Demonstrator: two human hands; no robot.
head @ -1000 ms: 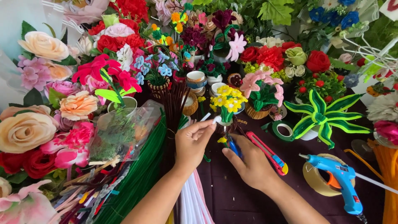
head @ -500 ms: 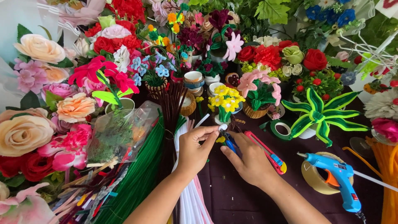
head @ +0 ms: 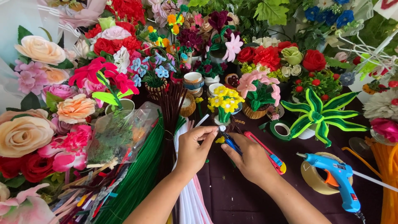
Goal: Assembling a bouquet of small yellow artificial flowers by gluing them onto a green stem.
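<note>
The left hand point(head: 194, 150) pinches a thin white stick point(head: 202, 120) between thumb and fingertips, its free end slanting up and away towards the far side of the table point(head: 232, 199). The right hand point(head: 252, 159) is closed around a small blue-handled tool point(head: 230, 143), probably pliers or cutters, whose tip points at the spot where the left fingers meet. A small yellow piece point(head: 220, 140) sits just under that meeting point, between the two hands.

Just beside the right hand, on its outer side, a red utility knife point(head: 265, 151) lies slanted on the dark purple cloth. Farther towards the right edge a blue glue gun point(head: 338, 178) rests over a roll of brown tape point(head: 311, 179). A roll of green tape point(head: 280, 129) lies behind the knife, near a green-and-yellow striped plant point(head: 320, 116) in a white pot.

Directly beyond the hands stands a little pot of yellow flowers point(head: 224, 103), with a pink flower arrangement in a basket point(head: 258, 91) beside it. Under and left of the left forearm lie bundles of white point(head: 186, 199), green point(head: 137, 182) and dark brown pipe cleaners point(head: 171, 112), running from the near edge away. A clear plastic bag point(head: 120, 132) lies over the green bundle. Large fabric roses point(head: 25, 132) in cream, pink and red fill the left edge, and orange stems point(head: 387, 170) stand at the right edge.
</note>
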